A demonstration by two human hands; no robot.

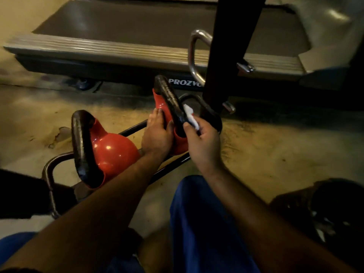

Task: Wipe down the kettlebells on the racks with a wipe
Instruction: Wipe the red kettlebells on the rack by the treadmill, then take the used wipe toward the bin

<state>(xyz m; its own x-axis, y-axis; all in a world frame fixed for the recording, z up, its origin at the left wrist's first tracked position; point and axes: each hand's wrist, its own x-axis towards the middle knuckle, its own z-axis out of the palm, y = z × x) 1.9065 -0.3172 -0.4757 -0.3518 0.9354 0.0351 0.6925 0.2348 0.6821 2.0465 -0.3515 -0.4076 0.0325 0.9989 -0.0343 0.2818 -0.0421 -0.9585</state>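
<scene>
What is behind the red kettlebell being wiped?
Behind the red kettlebell a dark kettlebell handle shows, then a treadmill. The dark one's body is hidden by the right hand and wipe.

Low rack [49, 174] at 7 o'clock. I see left hand [156, 133] resting on middle red kettlebell [165, 107]; right hand [201, 138] pinches white wipe [190, 115] against its black handle. Second kettlebell [114, 150] at 9 o'clock. Treadmill [137, 52] at 12.
</scene>
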